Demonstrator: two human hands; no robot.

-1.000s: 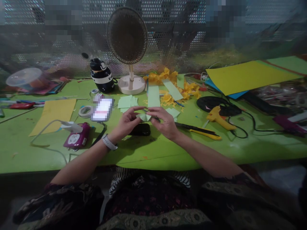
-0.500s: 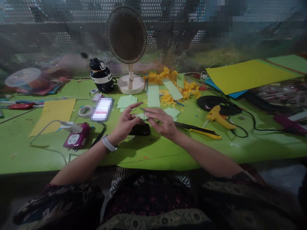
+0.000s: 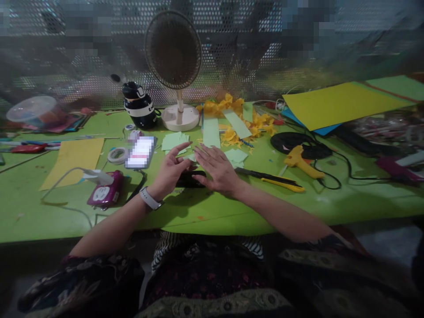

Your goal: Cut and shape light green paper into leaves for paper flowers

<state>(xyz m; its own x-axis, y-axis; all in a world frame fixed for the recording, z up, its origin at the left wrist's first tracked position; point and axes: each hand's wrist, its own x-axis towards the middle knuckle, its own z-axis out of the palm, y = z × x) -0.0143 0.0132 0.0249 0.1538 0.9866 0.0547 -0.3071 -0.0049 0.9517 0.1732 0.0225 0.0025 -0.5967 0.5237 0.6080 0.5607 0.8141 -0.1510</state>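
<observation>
My left hand (image 3: 172,170), with a pale watch band on its wrist, pinches a small light green paper piece (image 3: 190,157) between thumb and fingers. Beside it, my right hand (image 3: 217,170) has its fingers stretched out flat, the fingertips at the right edge of that piece. A dark object (image 3: 190,180) lies on the table below both hands. Behind them are a stack of light green papers (image 3: 175,141) and a long green strip (image 3: 211,132). More green pieces (image 3: 236,157) lie to the right of my right hand.
A cutter with a yellow handle (image 3: 283,183) and a yellow glue gun (image 3: 303,162) lie on the right. Behind stand a fan (image 3: 180,117) and a dark bottle (image 3: 141,108). To the left are a lit phone (image 3: 141,152), a tape roll (image 3: 118,155) and a purple device (image 3: 106,190).
My right hand has turned palm down and its fingers have straightened; the thin tool seen at its fingertips before no longer shows. My left hand still holds the paper, slightly further left.
</observation>
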